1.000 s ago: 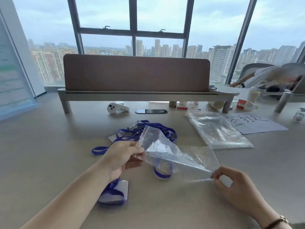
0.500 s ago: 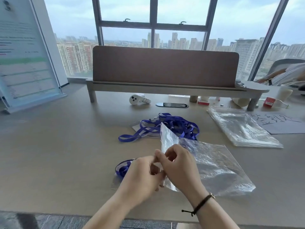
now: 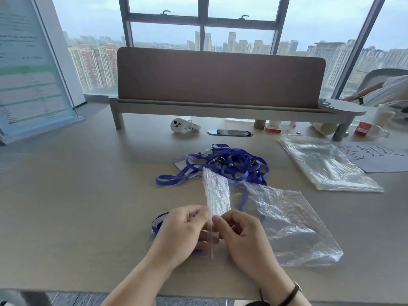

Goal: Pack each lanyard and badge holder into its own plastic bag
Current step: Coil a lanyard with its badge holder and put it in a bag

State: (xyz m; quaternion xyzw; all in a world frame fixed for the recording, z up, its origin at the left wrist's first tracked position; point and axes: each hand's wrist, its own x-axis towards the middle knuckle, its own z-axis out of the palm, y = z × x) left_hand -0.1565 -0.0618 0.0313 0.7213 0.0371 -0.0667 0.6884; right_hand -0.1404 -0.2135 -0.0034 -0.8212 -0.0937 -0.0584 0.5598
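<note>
- Left hand (image 3: 183, 234) and right hand (image 3: 244, 236) met at lower centre of the frame, fingers curled, both pinching the mouth edge of one plastic bag (image 3: 287, 224); the near edge stood upright between the fingertips.
- Bag material: thin, clear, crinkled film, roughly rectangular, with a seal strip along the pinched edge. Its body lay flat on the table (image 3: 77, 206) to the right of the hands.
- One blue lanyard with badge holder (image 3: 157, 223) lay just under and left of the left hand, mostly hidden by it.
- Pile of lanyards (image 3: 223, 164) sat at frame centre beyond the bag: flat blue woven ribbon, tangled, with metal clips and clear holders beneath.
- Stack of spare bags (image 3: 326, 166) lay at right of the frame, glossy and flat.
- Paper sheet (image 3: 375, 155) at far right bore handwritten characters, not legible.
- Standing sign (image 3: 28, 74) at upper left carried printed text, too blurred to read.
- Surface: pale matte wood-tone desk with a brown felt divider (image 3: 220, 78) on a raised shelf; floor-height windows behind showed city towers.
- Right wrist carried a dark band.
</note>
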